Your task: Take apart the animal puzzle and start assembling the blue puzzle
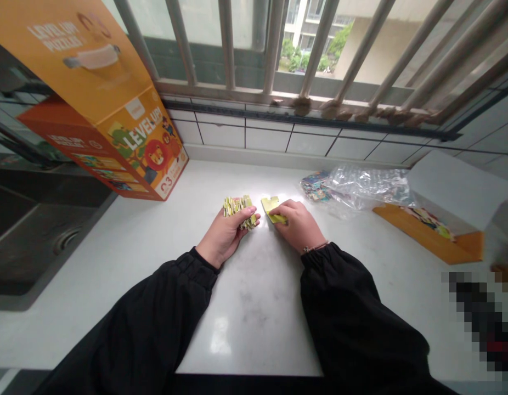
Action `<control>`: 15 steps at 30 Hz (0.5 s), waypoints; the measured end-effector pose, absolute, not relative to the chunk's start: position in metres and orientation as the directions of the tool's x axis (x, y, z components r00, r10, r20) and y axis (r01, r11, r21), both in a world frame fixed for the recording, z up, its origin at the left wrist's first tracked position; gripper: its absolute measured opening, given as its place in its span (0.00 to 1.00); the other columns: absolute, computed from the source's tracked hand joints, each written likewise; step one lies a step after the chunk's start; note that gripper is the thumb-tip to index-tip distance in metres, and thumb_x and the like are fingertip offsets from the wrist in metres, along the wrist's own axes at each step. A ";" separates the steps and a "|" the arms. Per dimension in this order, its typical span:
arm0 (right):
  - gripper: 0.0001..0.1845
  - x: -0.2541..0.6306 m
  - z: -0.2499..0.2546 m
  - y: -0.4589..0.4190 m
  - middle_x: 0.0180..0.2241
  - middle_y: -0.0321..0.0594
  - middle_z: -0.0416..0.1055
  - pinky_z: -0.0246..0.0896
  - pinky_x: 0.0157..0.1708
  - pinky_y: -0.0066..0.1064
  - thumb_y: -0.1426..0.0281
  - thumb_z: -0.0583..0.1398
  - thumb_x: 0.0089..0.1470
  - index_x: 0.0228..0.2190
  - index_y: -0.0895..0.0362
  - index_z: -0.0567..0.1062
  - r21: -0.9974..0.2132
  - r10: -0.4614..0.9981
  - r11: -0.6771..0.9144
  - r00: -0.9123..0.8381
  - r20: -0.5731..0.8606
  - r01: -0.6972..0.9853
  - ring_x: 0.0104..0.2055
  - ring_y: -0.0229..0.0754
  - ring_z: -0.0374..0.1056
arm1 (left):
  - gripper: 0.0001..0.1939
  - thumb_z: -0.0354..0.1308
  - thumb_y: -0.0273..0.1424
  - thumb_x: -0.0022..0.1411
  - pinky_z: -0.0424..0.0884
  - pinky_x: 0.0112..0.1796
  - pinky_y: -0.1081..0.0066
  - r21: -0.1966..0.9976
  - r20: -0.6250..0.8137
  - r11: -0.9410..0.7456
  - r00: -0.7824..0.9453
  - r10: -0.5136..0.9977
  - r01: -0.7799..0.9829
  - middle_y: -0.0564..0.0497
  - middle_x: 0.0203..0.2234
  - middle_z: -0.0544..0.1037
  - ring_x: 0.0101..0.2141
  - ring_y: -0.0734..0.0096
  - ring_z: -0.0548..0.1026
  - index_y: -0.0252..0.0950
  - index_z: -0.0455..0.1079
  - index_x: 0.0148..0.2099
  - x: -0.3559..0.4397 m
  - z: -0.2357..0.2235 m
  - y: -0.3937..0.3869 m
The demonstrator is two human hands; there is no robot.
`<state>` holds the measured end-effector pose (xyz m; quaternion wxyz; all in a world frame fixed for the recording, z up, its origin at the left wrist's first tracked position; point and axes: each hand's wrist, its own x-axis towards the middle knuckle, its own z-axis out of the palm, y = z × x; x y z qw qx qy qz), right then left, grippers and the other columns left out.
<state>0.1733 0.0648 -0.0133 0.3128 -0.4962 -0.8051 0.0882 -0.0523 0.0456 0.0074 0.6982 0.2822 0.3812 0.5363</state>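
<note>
My left hand (233, 230) is closed around a stack of puzzle pieces (237, 207), their yellow-green edges fanned upward and the thumb pressed across them. Just to its right, my right hand (295, 224) pinches a yellow puzzle piece (270, 205) low over the white countertop. Fingers cover the near side of that piece, and I cannot tell whether it touches the counter or is more than one piece. A narrow gap separates it from the stack.
An orange puzzle box (145, 148) stands at the left beside a dark sink (23, 241). Clear plastic bags (365, 184) with more pieces (315, 185) lie at the back right. Near them sits an open orange-and-white box (439, 241). Behind the counter (254, 318) are tiles and window bars.
</note>
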 end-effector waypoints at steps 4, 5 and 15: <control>0.13 0.169 -0.007 0.063 0.39 0.41 0.78 0.73 0.44 0.39 0.79 0.66 0.57 0.41 0.53 0.84 -0.495 0.827 0.512 -0.247 0.505 0.702 0.40 0.45 0.74 | 0.22 0.81 0.30 0.53 0.86 0.43 0.66 0.797 -0.230 0.276 0.151 0.961 -0.537 0.48 0.40 0.86 0.39 0.65 0.86 0.35 0.78 0.48 -0.052 0.007 0.046; 0.10 0.167 -0.003 0.061 0.38 0.40 0.77 0.73 0.43 0.38 0.77 0.65 0.59 0.41 0.53 0.83 -0.505 0.811 0.520 -0.215 0.544 0.689 0.38 0.44 0.73 | 0.21 0.81 0.30 0.54 0.86 0.43 0.66 0.795 -0.233 0.282 0.158 0.959 -0.537 0.48 0.40 0.86 0.39 0.65 0.86 0.35 0.79 0.48 -0.052 0.007 0.045; 0.09 0.146 0.023 0.036 0.57 0.48 0.78 0.76 0.55 0.54 0.75 0.65 0.60 0.39 0.49 0.75 -0.478 0.637 0.657 -0.089 0.766 0.584 0.58 0.54 0.75 | 0.19 0.78 0.33 0.58 0.85 0.49 0.64 0.747 -0.215 0.321 0.245 0.945 -0.583 0.46 0.44 0.87 0.41 0.65 0.86 0.34 0.81 0.49 -0.054 0.007 0.045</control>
